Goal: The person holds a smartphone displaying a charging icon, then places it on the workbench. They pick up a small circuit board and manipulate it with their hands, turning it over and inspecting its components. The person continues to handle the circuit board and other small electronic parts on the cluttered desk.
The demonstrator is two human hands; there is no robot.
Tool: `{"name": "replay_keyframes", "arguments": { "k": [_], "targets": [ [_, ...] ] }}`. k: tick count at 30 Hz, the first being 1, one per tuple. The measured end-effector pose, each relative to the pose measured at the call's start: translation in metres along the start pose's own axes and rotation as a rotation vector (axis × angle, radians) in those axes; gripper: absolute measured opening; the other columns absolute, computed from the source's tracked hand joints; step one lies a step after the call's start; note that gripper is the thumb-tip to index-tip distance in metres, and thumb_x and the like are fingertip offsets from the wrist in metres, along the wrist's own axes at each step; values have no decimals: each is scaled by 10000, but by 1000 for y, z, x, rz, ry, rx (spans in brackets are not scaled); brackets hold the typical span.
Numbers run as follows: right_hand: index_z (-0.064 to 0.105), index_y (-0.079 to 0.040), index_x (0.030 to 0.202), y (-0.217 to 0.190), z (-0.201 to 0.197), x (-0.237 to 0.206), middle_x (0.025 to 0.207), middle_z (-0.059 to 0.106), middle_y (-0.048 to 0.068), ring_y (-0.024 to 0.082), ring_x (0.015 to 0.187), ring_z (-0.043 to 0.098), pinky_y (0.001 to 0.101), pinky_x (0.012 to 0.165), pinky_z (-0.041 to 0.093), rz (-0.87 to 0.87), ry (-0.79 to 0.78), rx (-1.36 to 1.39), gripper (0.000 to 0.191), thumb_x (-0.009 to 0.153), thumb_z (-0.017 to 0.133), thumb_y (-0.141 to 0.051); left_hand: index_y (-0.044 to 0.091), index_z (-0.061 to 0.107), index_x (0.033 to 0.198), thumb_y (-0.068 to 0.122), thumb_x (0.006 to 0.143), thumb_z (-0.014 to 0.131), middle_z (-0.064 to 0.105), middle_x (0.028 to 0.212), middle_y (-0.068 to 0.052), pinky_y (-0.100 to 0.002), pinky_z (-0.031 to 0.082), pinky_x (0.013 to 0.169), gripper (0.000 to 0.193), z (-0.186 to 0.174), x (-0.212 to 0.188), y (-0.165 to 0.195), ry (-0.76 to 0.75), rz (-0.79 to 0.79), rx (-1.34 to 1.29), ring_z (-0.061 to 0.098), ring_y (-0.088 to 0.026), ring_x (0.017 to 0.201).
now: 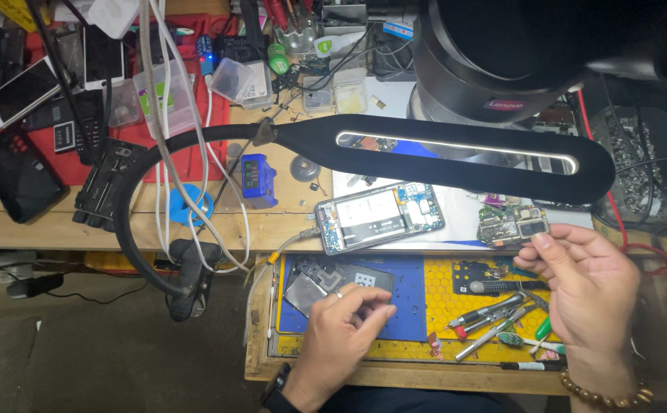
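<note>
Left hand [343,327]: was seen at the near edge of the blue mat [408,306], fingers curled narrow with the tips pressed on the mat beside a dark metal plate [314,284]; whether anything small was pinched under them could not be told.
Right hand [590,287]: was raised to the right of the blue mat, thumb and forefinger closed on the right end of a small circuit board [512,224], which was held clear of the bench.
Blue mat: was laid in the left part of a shallow drawer tray [326,369], its near edge just short of the tray's front lip; little bare room was left between the hand and the plate.
Yellow mat [444,294]: was set right of the blue mat, touching it; tweezers and pens [494,317] were scattered over it, so open room was scant there.
Opened phone [380,216]: was lain beyond the blue mat, just past the bench edge, tilted, insides up, well apart from the left hand and near the held board.
Lamp head [456,157]: a long black bar with a lit strip was stretched beyond the opened phone, overhanging it.
Lamp neck [138,199]: was curved left of the blue mat down to a clamp at the bench edge.
Far bench: beyond the lamp, left of the blue mat, phones [20,90] and clear plastic boxes [242,79] were crowded on a red surface.
</note>
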State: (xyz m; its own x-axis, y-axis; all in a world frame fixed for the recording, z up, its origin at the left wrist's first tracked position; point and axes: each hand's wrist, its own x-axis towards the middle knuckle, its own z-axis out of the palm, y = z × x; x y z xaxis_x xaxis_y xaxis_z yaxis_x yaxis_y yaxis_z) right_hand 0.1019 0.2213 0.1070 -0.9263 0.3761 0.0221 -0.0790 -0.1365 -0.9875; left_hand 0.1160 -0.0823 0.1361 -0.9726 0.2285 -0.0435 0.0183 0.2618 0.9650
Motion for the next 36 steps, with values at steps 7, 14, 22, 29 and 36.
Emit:
{"name": "replay_keyframes", "arguments": {
  "k": [7,14,22,29,36],
  "targets": [
    [614,105,1176,6,3,-6,1003,702,182,215,859,711,337,809,605,38,-14,34,171,1013,629,54,77,737,1017,157,937,712,746,968,-109,-386,557,744,116,-33,72,22,172,469,445,702,-279,812],
    [614,120,1162,-1,12,2,1006,711,183,213,868,728,330,822,628,-5,57,5,178,1003,645,47,77,735,1013,159,881,736,747,930,-124,-462,567,714,155,-41,157,31,245,462,616,718,-354,829],
    [653,124,1114,-9,17,6,957,724,164,159,803,712,263,729,601,-42,109,-283,183,974,702,16,74,750,931,112,825,749,750,867,-121,-435,563,693,113,-33,176,22,247,537,701,736,-303,812],
    [707,67,1097,-10,16,7,852,713,90,80,680,627,190,583,487,71,166,-431,181,962,742,-49,65,762,930,131,889,721,732,817,-144,-434,550,689,88,-39,179,21,275,537,626,722,-316,763],
    [699,70,1103,-12,18,1,859,713,82,74,708,648,187,624,522,-37,146,-434,176,987,726,-61,6,719,974,173,958,667,712,849,-169,-422,530,663,176,-48,161,27,370,459,430,696,-369,774]
  ]
}}
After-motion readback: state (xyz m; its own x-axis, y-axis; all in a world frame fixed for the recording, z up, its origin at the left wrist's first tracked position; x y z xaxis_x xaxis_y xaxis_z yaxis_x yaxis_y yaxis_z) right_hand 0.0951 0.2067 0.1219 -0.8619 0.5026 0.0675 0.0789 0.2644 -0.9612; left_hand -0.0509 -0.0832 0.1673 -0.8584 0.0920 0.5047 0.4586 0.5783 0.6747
